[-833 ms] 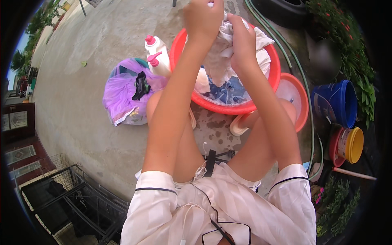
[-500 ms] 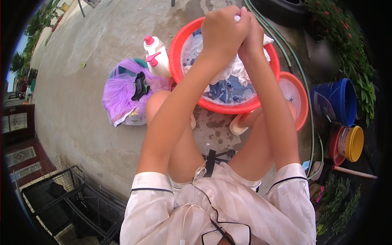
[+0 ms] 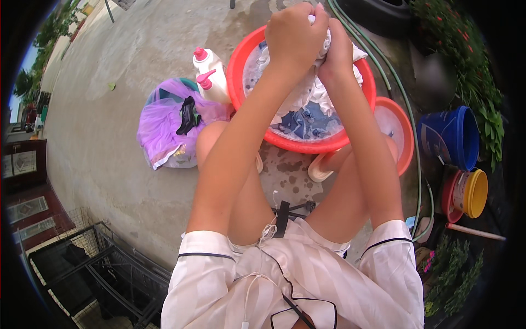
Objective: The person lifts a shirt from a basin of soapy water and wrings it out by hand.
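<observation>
Both my hands are closed on a wet white garment (image 3: pixel 322 94), held up over a red basin (image 3: pixel 236 71). My left hand (image 3: pixel 296 41) wraps round one bunched part of the cloth, knuckles up. Close against it, my right hand (image 3: pixel 338 55) grips the same cloth, with a fold showing between the two. The rest of the white garment hangs down into the basin. Below it, blue denim-like cloth (image 3: pixel 309 119) lies in sudsy water. My forearms hide parts of the basin's rim, and my fingertips are mostly out of sight.
Two white pump bottles (image 3: pixel 218 82) stand left of the basin, beside purple sheer fabric (image 3: pixel 161 123) with a black item (image 3: pixel 188 116) on it. To the right are a smaller red basin (image 3: pixel 405 129), a green hose (image 3: pixel 415 164), a blue bucket (image 3: pixel 446 134) and a yellow bucket (image 3: pixel 475 193).
My hands have drawn slightly apart, the left one shifting a little to the left. More of the white cloth now shows between them.
</observation>
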### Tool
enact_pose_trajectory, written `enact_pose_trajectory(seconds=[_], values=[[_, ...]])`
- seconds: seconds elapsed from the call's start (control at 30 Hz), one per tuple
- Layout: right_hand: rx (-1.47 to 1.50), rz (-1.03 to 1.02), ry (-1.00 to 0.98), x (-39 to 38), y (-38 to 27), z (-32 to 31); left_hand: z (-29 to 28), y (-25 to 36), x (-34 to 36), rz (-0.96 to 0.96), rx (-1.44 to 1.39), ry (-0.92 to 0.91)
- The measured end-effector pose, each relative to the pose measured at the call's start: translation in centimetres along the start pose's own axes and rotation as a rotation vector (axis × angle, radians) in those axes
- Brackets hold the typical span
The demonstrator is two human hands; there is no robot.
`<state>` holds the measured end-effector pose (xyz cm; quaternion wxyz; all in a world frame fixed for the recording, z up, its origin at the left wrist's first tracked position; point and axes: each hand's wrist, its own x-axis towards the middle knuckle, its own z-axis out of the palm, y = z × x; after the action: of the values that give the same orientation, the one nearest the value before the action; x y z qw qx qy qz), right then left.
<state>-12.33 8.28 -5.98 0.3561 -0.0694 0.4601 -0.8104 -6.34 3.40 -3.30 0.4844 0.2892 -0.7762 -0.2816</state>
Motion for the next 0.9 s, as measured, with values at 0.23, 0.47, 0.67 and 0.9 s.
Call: enact_pose_trajectory(seconds=[0.23,0.47,0.67,0.9], values=[[0.132,0.003,0.002,1.3,0.2,0.2,-0.8,0.5,-0.1,-0.013,-0.019,-0.047],[0.096,-0.356,-0.066,3.3,-0.7,-0.8,-1.8,-1.1,0.9,0.098,-0.236,0.003],[0.19,-0.377,-0.044,3.4,-4.3,-1.6,-2.1,-1.9,0.5,-0.339,-0.126,-0.465],[0.289,-0.397,-0.163,4.1,-6.3,-3.1,-1.9,-2.7,-0.2,-0.417,-0.506,-1.053]])
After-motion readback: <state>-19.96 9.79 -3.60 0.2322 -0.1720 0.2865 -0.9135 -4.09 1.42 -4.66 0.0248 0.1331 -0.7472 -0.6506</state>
